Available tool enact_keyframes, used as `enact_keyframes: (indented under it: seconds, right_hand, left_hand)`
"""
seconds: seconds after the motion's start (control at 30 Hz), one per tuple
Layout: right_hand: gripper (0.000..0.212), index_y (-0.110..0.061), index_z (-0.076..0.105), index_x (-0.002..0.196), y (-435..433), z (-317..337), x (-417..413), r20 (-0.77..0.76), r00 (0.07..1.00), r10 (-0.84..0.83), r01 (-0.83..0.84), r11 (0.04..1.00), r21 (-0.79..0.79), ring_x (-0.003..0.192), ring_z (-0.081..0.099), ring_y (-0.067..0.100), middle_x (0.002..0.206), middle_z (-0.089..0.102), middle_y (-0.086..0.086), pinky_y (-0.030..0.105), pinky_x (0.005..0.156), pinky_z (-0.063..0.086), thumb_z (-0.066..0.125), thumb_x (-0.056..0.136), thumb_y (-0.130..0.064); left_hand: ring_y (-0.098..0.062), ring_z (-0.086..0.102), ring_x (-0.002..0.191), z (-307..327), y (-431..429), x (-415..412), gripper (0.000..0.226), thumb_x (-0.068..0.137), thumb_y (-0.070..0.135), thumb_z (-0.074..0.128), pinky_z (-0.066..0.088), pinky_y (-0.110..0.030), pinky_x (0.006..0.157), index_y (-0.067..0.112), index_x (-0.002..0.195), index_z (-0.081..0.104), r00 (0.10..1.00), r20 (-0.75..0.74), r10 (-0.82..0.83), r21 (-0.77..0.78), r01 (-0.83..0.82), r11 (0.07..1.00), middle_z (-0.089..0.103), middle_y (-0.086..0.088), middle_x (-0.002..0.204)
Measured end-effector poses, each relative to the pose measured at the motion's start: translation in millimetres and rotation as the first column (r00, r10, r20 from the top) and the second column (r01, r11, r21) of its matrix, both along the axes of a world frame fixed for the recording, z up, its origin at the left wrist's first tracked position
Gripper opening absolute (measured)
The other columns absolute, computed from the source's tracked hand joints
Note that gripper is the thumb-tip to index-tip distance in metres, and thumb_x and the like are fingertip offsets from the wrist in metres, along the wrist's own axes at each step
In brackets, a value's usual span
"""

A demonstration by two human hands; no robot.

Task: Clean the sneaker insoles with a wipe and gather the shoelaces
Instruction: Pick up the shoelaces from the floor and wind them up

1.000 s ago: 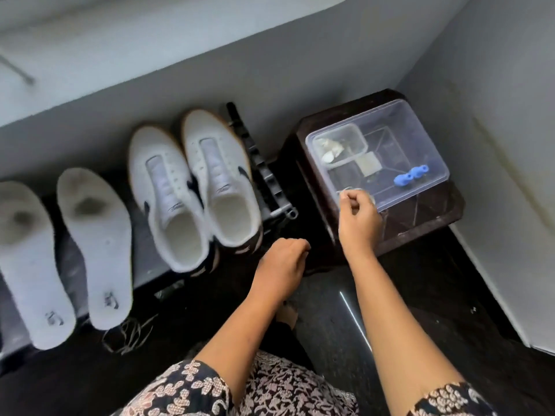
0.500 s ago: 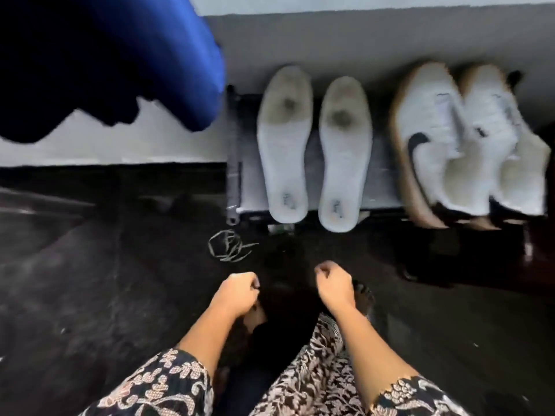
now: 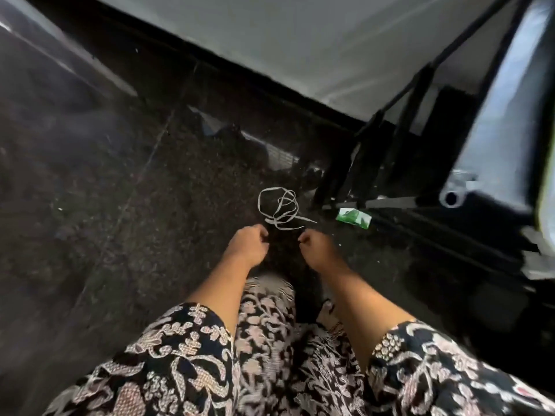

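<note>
Two bare hands show in the head view, just below centre, side by side but apart, with a strip of dark floor between them. The left hand (image 3: 247, 246) has its fingers curled in toward the palm, and the right hand (image 3: 319, 250) is curled the same way. Nothing shows in either grip, and neither hand touches anything on the floor.

The shoelaces (image 3: 277, 207), pale and flat, lie in one loose tangle of loops on the dark speckled floor (image 3: 135, 205). They are at twelve o'clock from the gap between the hands, just beyond the knuckles and apart from them, with their ends trailing toward four o'clock.

At three o'clock from the laces, near but not touching, a small green-and-white packet (image 3: 353, 218) lies flat on the floor. Behind it, from one to three o'clock of the frame, stands a black metal rack (image 3: 372, 151), blurred, with its feet on the floor. A pale wall (image 3: 300, 40) runs across the top from eleven to one o'clock.

Both forearms come up from six o'clock out of black-and-cream floral sleeves (image 3: 180, 355), and the same patterned cloth covers the lap between them.
</note>
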State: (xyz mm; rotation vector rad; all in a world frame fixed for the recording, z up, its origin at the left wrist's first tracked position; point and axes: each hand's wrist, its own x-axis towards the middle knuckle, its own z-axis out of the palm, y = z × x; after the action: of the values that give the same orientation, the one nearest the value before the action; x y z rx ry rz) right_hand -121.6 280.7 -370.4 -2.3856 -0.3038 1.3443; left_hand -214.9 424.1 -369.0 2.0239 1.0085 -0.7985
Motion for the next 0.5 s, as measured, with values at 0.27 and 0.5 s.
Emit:
enact_keyframes:
  seconds: [0.27,0.5]
  right_hand:
    - [0.04,-0.022,0.052,0.129,35,-142,5,0.08,0.797,0.599,-0.584,0.797,-0.157,0.125,0.045,0.031,0.137,0.045,0.009,0.04,0.104,0.034,0.048,0.09,-0.016]
    - [0.062,-0.045,0.025,0.142,55,-222,-7,-0.04,0.737,0.675,-0.668,0.719,-0.191,0.139,0.021,0.036,0.158,0.005,0.004,0.055,0.11,0.025,0.05,0.09,-0.022]
  left_hand:
    - [-0.037,0.053,0.115,-148,9,-5,0.034,0.083,0.025,0.051,0.045,-0.043,0.093,0.011,0.113,0.06,0.961,0.004,-0.277,0.058,0.277,0.959,0.058,-0.015,0.12]
    - [-0.032,0.048,0.122,-213,19,-11,0.037,0.086,0.026,0.051,0.043,-0.043,0.1,0.017,0.121,0.058,0.963,0.003,-0.268,0.068,0.267,0.961,0.054,-0.009,0.127]
